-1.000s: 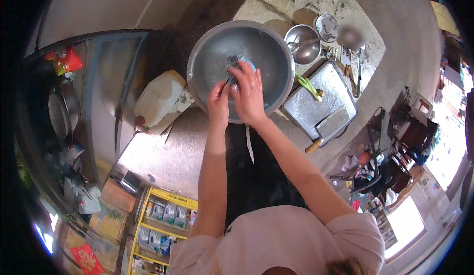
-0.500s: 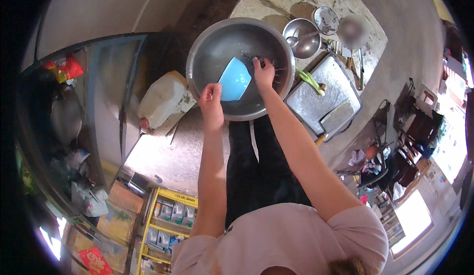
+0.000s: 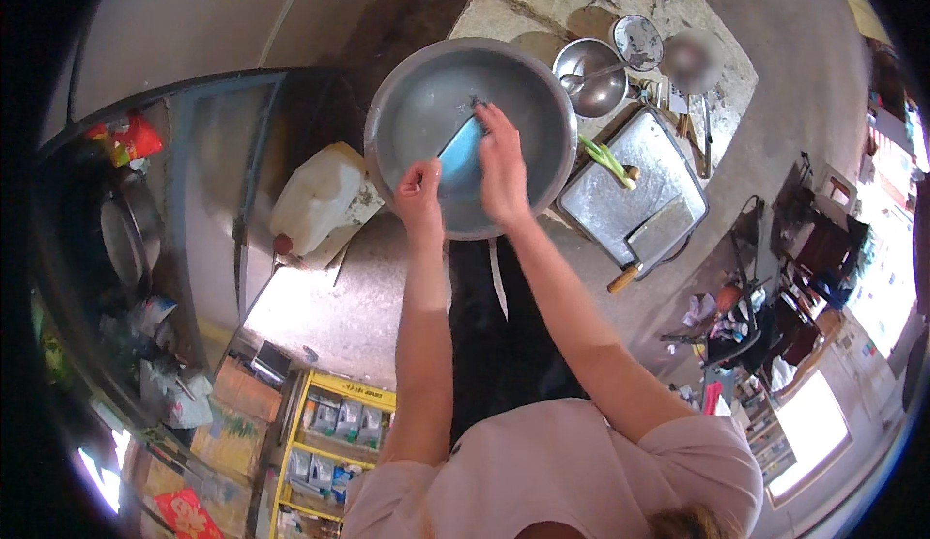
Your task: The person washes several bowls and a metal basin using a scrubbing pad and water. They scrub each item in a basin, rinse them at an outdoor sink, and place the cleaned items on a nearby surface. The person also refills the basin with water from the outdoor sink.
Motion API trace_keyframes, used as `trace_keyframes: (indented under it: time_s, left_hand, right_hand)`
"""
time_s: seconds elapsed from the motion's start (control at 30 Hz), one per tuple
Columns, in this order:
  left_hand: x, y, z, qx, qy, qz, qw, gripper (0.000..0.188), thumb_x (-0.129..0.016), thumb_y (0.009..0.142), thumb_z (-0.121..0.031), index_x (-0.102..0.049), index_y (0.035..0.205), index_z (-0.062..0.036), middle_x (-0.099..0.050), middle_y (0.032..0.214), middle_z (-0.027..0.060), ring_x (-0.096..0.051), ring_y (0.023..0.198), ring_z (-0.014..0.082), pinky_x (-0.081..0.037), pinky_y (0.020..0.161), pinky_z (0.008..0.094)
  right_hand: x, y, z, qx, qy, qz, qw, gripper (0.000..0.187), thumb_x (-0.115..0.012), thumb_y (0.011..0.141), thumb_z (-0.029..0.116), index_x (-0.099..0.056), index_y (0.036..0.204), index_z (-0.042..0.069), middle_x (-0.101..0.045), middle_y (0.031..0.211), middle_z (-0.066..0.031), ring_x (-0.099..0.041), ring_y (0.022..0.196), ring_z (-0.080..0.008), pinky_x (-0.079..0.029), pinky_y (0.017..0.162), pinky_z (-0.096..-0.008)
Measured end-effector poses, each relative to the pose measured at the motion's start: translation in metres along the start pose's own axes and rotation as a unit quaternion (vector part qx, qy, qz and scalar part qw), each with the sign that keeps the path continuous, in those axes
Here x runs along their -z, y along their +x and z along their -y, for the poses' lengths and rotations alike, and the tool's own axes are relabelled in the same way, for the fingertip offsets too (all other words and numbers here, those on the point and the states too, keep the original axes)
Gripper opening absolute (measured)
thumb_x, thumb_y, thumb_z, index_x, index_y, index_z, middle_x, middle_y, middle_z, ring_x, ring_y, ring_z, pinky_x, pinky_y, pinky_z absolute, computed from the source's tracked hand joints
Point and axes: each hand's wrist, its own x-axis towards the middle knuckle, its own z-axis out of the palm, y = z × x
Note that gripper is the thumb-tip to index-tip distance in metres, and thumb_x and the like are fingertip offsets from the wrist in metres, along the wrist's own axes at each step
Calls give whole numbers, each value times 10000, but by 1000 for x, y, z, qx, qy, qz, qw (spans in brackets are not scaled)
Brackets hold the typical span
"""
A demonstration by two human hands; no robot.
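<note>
A wide grey metal basin of cloudy water stands before me. My left hand is closed in a pinch on the lower left edge of a light-blue dish, which tilts inside the basin. Across the dish's right side lies my right hand, its back toward me and its fingers pressed together. A small dark thing shows at the right fingertips, too little of it to name. The hand covers much of the dish.
Right of the basin are a metal bowl, a ladle, and a metal tray with green onion stalks and a cleaver. A whitish plastic jug lies at left; a yellow-framed shelf stands below.
My right hand has come left and turned, now covering the dish's right part. The dish has tilted and shows a narrower face. My left hand has shifted slightly right.
</note>
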Motion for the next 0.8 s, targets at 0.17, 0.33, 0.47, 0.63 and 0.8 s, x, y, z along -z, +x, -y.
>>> trace_keyframes:
  time_s: [0.17,0.33,0.47,0.63,0.8]
  left_hand:
    - [-1,10,-6,82,-275,63,956,249,-650,834,-244,-584,969,-45,-597,949,12,-555,885,141,-429,868,322]
    - [-6,3,-1,124,-318,37,939,413,-600,859,-321,-494,1142,-38,-526,1154,49,-485,1084,189,-379,958,375]
    - [2,-7,-4,107,-316,46,942,440,-556,891,-285,-422,1236,-48,-453,1273,74,-442,1170,224,-349,1012,417]
    - [-3,-16,3,115,-354,57,926,387,-502,918,-145,-380,1282,-92,-442,1284,97,-422,1206,252,-329,1040,459]
    - [-15,-15,0,133,-312,18,941,399,-512,908,-130,-382,1284,-90,-449,1277,92,-442,1180,251,-354,1011,419]
  right_hand:
    - [-1,1,-48,-506,461,-37,728,322,-379,945,240,-549,1151,60,-545,1138,-72,-485,1072,-163,-362,921,-307]
    - [-15,-5,-65,-380,383,-90,837,295,-397,947,205,-578,1079,12,-585,1078,-85,-535,1011,-181,-408,867,-302]
    - [-20,7,-93,-33,-77,-66,994,243,-520,846,73,-579,1079,38,-568,1108,-170,-524,1041,-330,-395,907,-371]
    - [-32,8,-110,-95,-167,21,981,233,-568,765,6,-587,994,41,-546,1081,-167,-523,953,-347,-414,842,-411]
    - [-34,-1,-51,-74,123,-59,988,201,-499,819,-1,-589,994,40,-560,1158,-113,-514,1075,-241,-366,938,-320]
